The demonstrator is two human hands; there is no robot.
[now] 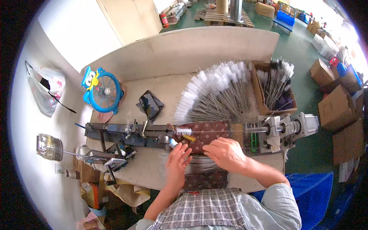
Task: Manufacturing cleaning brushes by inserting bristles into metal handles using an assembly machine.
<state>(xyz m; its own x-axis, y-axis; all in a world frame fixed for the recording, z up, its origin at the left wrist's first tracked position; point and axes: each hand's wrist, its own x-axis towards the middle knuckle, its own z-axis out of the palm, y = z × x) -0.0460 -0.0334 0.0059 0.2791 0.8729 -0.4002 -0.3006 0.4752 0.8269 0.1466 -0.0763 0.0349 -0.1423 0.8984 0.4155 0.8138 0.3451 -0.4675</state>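
Observation:
A white-bristled wire brush (183, 131) lies along the long metal machine bed, its wire running right over a brown dotted cloth (209, 129). Just below the bristles rests a small yellow-handled tool (189, 137). My left hand (177, 163) is raised near the cloth's left edge, fingers stretched and apart, holding nothing I can see. Over the cloth's lower part, my right hand (225, 154) points left with its fingers bent together; whatever is under its fingertips is hidden. White bristles and thin wires (201, 164) show between my forearms, partly covered.
Many white brushes (218, 86) fan out at the back, beside a cardboard box (260, 94) of darker brushes. A motor and shaft clamp (285, 128) sit at the bed's right end. A blue fan (104, 92) stands back left; a lamp arm (76, 154) reaches in from the left.

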